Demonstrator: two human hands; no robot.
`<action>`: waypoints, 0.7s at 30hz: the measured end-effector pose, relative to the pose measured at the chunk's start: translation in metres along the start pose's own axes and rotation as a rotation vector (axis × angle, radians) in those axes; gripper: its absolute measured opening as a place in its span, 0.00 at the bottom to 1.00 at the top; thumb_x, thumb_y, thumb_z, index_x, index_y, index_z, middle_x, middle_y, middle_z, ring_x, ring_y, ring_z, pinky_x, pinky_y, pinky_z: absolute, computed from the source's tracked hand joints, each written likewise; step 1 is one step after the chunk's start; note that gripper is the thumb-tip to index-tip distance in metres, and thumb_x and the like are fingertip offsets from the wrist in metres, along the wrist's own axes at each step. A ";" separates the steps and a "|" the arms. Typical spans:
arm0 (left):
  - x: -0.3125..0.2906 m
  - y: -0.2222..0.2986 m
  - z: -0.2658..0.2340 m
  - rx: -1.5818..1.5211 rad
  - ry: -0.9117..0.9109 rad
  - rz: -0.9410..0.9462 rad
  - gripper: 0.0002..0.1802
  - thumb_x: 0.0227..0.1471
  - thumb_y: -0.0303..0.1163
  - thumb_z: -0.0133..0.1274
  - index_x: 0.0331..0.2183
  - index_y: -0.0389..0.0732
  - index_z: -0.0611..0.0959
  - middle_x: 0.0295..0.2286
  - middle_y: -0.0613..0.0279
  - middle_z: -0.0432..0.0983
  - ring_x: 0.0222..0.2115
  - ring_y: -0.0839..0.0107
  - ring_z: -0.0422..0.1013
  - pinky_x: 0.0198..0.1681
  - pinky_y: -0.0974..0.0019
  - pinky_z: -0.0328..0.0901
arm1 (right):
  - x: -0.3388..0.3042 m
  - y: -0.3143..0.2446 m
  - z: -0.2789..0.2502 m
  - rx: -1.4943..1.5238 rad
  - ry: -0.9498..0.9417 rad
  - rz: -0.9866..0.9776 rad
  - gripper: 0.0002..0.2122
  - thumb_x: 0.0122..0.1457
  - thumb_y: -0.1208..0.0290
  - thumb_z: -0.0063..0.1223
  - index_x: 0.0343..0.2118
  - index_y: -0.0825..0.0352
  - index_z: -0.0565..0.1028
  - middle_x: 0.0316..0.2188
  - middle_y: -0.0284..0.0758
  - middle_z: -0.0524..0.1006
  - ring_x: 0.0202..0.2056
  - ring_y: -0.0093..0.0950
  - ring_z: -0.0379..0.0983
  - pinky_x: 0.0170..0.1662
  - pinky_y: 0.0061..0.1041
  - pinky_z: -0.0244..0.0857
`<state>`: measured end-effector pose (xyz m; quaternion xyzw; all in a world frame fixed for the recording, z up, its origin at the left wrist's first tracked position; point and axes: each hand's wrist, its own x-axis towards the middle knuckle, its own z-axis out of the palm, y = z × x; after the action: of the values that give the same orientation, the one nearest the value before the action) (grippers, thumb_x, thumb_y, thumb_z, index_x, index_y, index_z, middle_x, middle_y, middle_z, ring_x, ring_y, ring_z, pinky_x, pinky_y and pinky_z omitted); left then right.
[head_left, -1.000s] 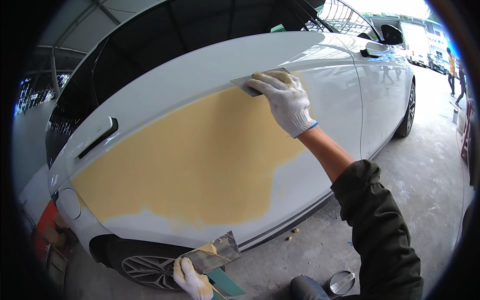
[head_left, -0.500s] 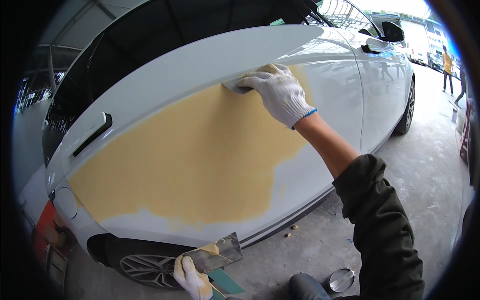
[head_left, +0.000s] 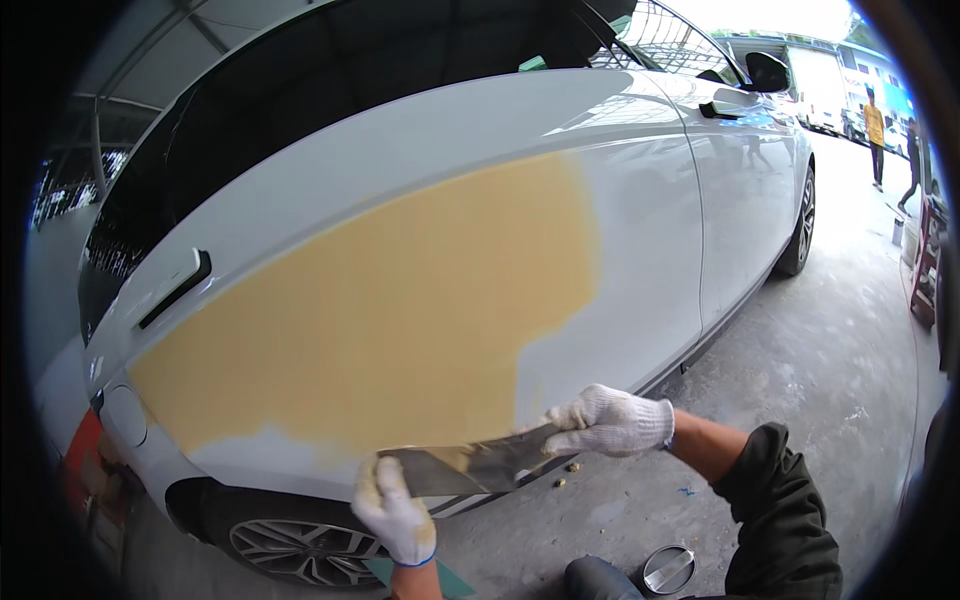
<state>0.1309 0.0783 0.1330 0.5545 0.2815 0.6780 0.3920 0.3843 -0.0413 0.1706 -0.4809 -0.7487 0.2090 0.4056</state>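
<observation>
A broad patch of yellow-beige body filler covers the white rear car door. Low in front of the door, my gloved left hand is closed on the edge of a flat metal plate, with a smear of filler on top. My gloved right hand pinches a thin metal spreader at the plate's right end. Spreader and plate overlap there; I cannot tell exactly where they touch. Both white knit gloves carry filler stains.
Below the door is the rear wheel. A green sheet lies under my left wrist. On the concrete floor stand a round tin by my knee and small filler lumps. A person in yellow is far right.
My right hand has come down from the top edge of the filler patch to the plate, bringing the spreader. The left hand and plate have risen slightly, and the plate is now more level.
</observation>
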 end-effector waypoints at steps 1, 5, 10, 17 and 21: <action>0.001 0.006 0.003 -0.124 0.020 -0.018 0.15 0.60 0.33 0.49 0.35 0.28 0.77 0.28 0.63 0.73 0.30 0.76 0.67 0.35 0.70 0.64 | -0.005 0.021 -0.008 -0.210 -0.022 -0.125 0.15 0.63 0.69 0.54 0.52 0.56 0.78 0.40 0.33 0.82 0.39 0.23 0.79 0.43 0.23 0.72; 0.012 -0.009 -0.025 -0.077 0.048 0.106 0.14 0.62 0.34 0.47 0.32 0.31 0.75 0.28 0.65 0.69 0.29 0.78 0.65 0.34 0.73 0.64 | 0.049 0.021 -0.074 -0.890 0.730 -0.348 0.15 0.57 0.76 0.50 0.44 0.52 0.80 0.40 0.30 0.82 0.38 0.30 0.79 0.40 0.28 0.73; -0.003 -0.024 -0.036 -0.120 0.020 0.038 0.13 0.63 0.35 0.47 0.34 0.33 0.74 0.30 0.64 0.71 0.31 0.76 0.68 0.35 0.70 0.66 | 0.112 0.014 -0.129 -1.206 1.055 -0.490 0.15 0.54 0.76 0.53 0.45 0.54 0.79 0.47 0.28 0.78 0.52 0.31 0.71 0.57 0.36 0.62; -0.009 -0.028 -0.039 -0.084 0.042 0.000 0.12 0.63 0.34 0.47 0.37 0.33 0.75 0.32 0.63 0.72 0.33 0.76 0.69 0.38 0.70 0.67 | 0.148 0.034 -0.132 -1.187 1.050 -0.482 0.16 0.56 0.76 0.51 0.47 0.54 0.78 0.50 0.25 0.76 0.54 0.30 0.68 0.60 0.37 0.59; -0.008 -0.031 -0.041 -0.073 0.038 -0.004 0.12 0.63 0.34 0.47 0.37 0.33 0.74 0.31 0.64 0.70 0.32 0.77 0.68 0.37 0.70 0.66 | 0.148 0.031 -0.125 -1.175 1.024 -0.447 0.14 0.58 0.76 0.50 0.45 0.54 0.79 0.48 0.25 0.78 0.53 0.30 0.70 0.58 0.36 0.61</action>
<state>0.0984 0.0904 0.0940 0.5264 0.2652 0.6972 0.4081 0.4717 0.0945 0.2818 -0.4904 -0.5360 -0.5506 0.4113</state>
